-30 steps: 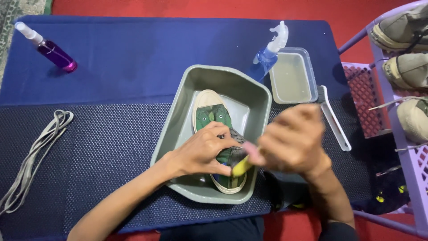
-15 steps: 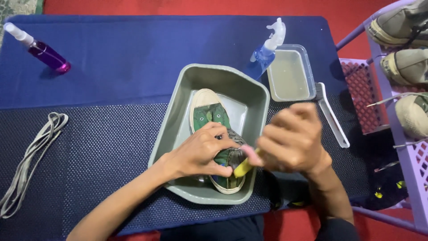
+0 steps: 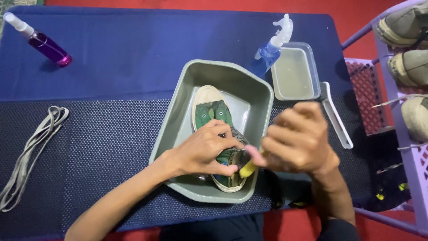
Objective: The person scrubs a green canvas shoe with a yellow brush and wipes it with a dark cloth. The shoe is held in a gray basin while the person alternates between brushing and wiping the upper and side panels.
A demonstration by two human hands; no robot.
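A green camouflage shoe [image 3: 211,111] with a cream toe cap lies in a grey plastic tub [image 3: 232,78] at the table's middle. My left hand [image 3: 203,149] grips the shoe's middle and heel part, holding it down. My right hand [image 3: 296,140] is closed around a small yellow brush or sponge [image 3: 246,169], whose tip presses against the shoe's heel side. Most of that yellow tool is hidden in my fist.
A blue spray bottle [image 3: 271,47] and a clear tub of cloudy water [image 3: 294,73] stand behind the grey tub. A white brush [image 3: 336,120] lies right of it. A purple spray bottle [image 3: 42,42] and grey laces [image 3: 31,151] are at left. A purple rack [image 3: 408,147] with shoes [image 3: 408,67] stands right.
My right hand has shifted slightly with the yellow tool against the shoe's heel. The view has moved a little; my left hand keeps its hold.
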